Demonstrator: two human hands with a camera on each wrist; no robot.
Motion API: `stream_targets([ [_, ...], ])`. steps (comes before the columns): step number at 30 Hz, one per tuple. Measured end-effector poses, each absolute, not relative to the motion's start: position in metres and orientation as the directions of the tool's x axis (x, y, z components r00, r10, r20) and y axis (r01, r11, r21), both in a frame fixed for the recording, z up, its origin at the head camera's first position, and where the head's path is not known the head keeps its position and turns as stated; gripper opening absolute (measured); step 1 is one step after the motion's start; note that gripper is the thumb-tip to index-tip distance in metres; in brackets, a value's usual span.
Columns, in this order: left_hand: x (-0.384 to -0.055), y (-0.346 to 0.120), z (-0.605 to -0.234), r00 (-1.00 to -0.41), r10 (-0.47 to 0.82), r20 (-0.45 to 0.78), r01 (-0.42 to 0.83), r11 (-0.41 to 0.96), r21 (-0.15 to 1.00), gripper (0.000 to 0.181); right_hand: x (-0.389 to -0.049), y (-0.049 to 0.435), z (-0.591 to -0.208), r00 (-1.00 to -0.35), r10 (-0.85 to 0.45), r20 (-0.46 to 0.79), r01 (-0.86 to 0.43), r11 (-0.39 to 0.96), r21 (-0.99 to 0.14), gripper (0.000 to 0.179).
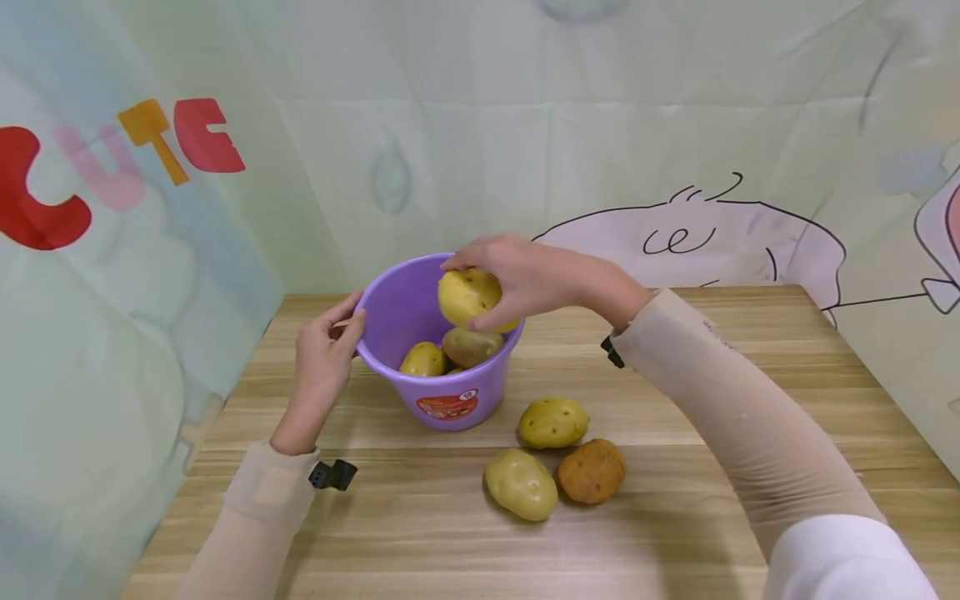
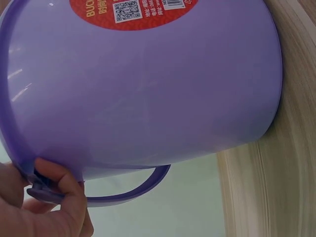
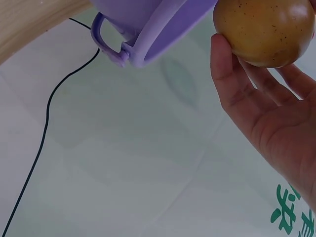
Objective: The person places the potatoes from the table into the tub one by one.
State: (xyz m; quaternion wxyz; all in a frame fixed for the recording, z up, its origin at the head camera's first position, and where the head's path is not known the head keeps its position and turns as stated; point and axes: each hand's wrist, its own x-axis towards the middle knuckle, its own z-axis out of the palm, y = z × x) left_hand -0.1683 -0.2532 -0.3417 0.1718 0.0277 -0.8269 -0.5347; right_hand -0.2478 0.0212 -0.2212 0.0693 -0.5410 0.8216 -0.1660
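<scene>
A purple bucket (image 1: 465, 398) with a red label stands on the wooden table. My left hand (image 1: 324, 350) grips its left rim; in the left wrist view the fingers (image 2: 57, 175) curl about the rim where the handle (image 2: 133, 192) joins. Over the bucket's mouth, my right hand (image 1: 517, 279) holds a yellow potato (image 1: 468, 296) between thumb and fingers. The right wrist view shows this potato (image 3: 264, 32) with several fingers bent along it. Inside the bucket lie a brownish potato (image 1: 472, 347) and a yellow one (image 1: 423, 359), with part of another beneath.
In front of the bucket, to its right, three items sit close together on the table (image 1: 360, 533): a yellow potato (image 1: 553, 422), a paler potato (image 1: 521, 485) and an orange-brown, rough-skinned tuber (image 1: 592, 472). A printed cloth (image 1: 465, 150) hangs behind and at both sides.
</scene>
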Motion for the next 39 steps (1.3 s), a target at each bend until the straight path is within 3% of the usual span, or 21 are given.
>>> stream_targets([
  [9, -0.17, -0.254, -0.343, -0.938, -0.221, 0.268, 0.149, 0.441, 0.885, 0.044, -0.249, 0.015, -0.229, -0.359, -0.931, 0.066, -0.877, 0.312, -0.366, 0.07],
  [20, -0.17, -0.254, -0.343, -0.937, -0.226, 0.266, 0.146, 0.439, 0.887, 0.044, -0.246, 0.011, -0.235, -0.375, -0.927, 0.012, -0.865, 0.345, -0.365, 0.071],
  [39, -0.168, -0.254, -0.342, -0.938, -0.222, 0.268, 0.15, 0.435, 0.888, 0.044, -0.251, 0.025, -0.241, -0.358, -0.93, 0.089, -0.86, 0.29, -0.42, 0.062],
])
